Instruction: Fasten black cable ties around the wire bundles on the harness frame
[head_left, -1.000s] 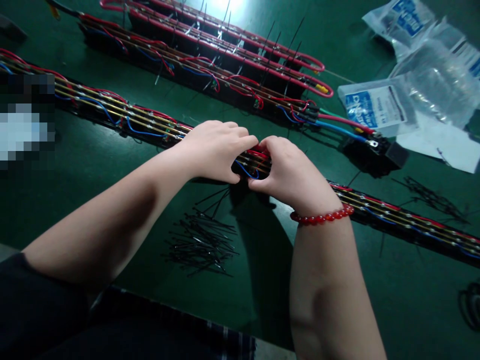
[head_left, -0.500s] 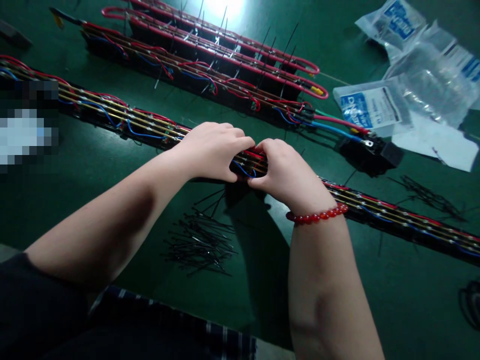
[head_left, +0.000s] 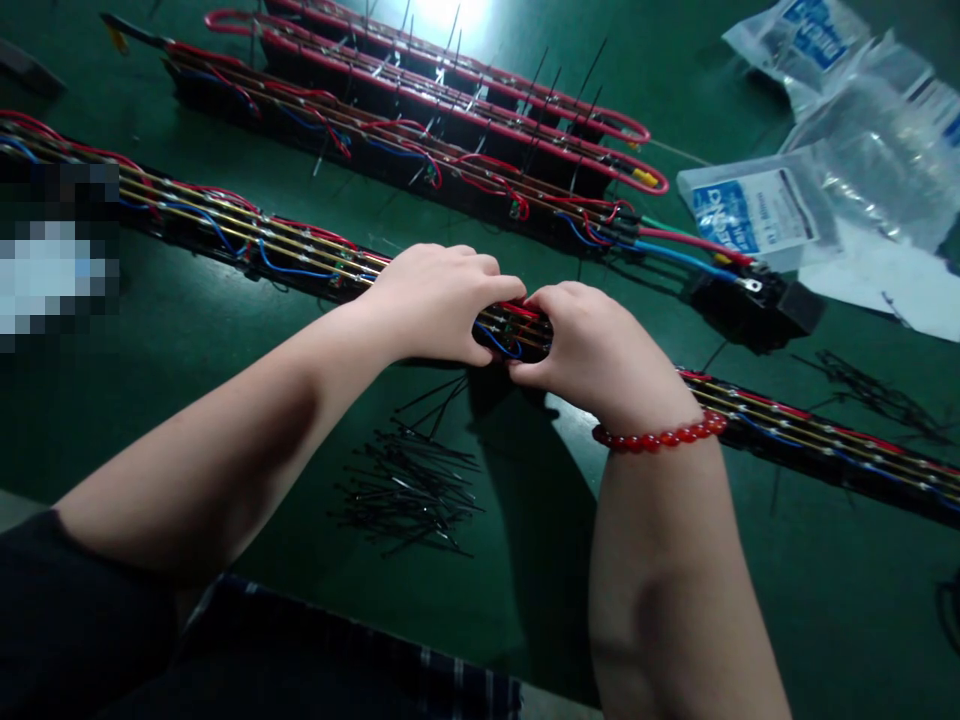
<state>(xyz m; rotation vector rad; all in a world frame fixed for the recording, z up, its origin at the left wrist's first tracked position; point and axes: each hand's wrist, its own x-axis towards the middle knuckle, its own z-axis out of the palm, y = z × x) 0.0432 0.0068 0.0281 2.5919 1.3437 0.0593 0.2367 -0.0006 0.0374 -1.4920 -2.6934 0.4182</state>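
A long black bar carrying brass-coloured rods and red and blue wires (head_left: 300, 247) runs across the green table. My left hand (head_left: 442, 300) is wrapped over its middle, thumb on the near side and fingers on the far side. Close beside it, my right hand (head_left: 589, 340) grips the same bar in the same way, a red bead bracelet on its wrist. A short stretch of rods and wires shows between the two hands. The far fingertips are hidden behind the bar. On the near side lies a loose pile of black cable ties (head_left: 412, 490).
Behind lie several similar wired bars (head_left: 390, 150) with thick red cables and upright ties. A black connector block (head_left: 757, 305) ends the coloured cables. Printed plastic bags (head_left: 757, 210) and white paper (head_left: 885, 275) are at right, near more thin black ties (head_left: 877, 390).
Both hands keep their hold on the wired bar. The view has shifted slightly, so the hands and most things appear a little further right.
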